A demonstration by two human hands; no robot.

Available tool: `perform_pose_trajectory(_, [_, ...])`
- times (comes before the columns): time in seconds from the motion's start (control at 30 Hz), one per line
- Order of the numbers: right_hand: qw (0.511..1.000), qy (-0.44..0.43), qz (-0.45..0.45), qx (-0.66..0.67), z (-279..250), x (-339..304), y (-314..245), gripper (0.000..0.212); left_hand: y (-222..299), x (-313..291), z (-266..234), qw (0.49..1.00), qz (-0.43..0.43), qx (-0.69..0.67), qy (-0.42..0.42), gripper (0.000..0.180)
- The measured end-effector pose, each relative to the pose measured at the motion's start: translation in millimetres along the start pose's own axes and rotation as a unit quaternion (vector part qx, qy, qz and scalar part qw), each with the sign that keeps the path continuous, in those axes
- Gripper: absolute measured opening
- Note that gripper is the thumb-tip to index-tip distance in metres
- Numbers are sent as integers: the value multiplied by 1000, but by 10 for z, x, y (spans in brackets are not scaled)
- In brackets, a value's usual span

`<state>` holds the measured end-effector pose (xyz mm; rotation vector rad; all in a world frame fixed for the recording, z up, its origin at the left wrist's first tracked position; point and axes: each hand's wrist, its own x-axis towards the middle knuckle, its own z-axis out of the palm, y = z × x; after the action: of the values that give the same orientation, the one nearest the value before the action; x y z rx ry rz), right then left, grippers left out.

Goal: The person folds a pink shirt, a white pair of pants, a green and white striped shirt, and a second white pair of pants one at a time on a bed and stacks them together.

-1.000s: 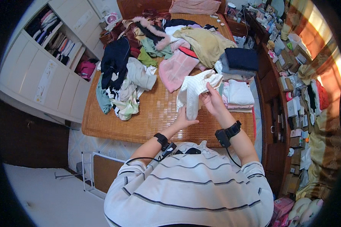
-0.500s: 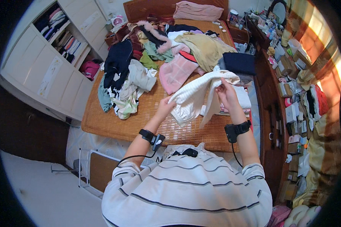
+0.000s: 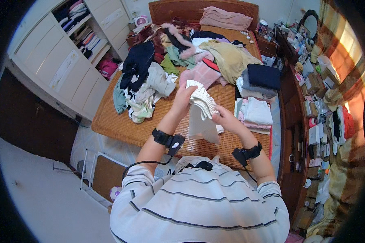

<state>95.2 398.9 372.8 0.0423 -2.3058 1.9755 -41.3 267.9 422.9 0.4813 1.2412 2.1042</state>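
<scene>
A white garment (image 3: 202, 100) with a gathered, ribbed band hangs in the air over the near part of the bed, bunched between my hands. My left hand (image 3: 183, 100) is closed on its left side, and my right hand (image 3: 227, 119) pinches the band's right end. Below them a thinner, paler panel (image 3: 202, 127) droops toward the mat. Just beyond, a pink checked cloth (image 3: 200, 75) with a red edge lies on the bed. Fabric covers some fingertips of both hands.
Loose clothes, such as a dark garment (image 3: 137, 60) and a yellowish one (image 3: 235, 60), heap over the woven bed mat (image 3: 109, 121). Folded stacks, one topped with navy cloth (image 3: 263, 76), one with white (image 3: 258, 111), line the right edge. A white wardrobe (image 3: 48, 60) stands left.
The white garment, spread wide between my hands before, is now gathered into a compact bunch. My right hand has come left and lower, close to my left hand. The view has shifted slightly.
</scene>
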Motion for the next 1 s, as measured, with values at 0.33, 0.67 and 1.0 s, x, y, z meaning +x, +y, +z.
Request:
perform_pose_trajectory(0.33, [978, 140, -142, -59, 151, 15, -183, 66, 113, -99, 35, 997, 30, 63, -35, 32])
perform_pose_trajectory(0.67, [968, 201, -148, -35, -155, -55, -263, 44, 185, -6, 81, 983, -9, 150, -106, 28])
perform_pose_trajectory(1.0, [966, 194, -163, -44, -566, -101, -738, 28, 641, 74, 414, 812, 20, 580, -61, 28])
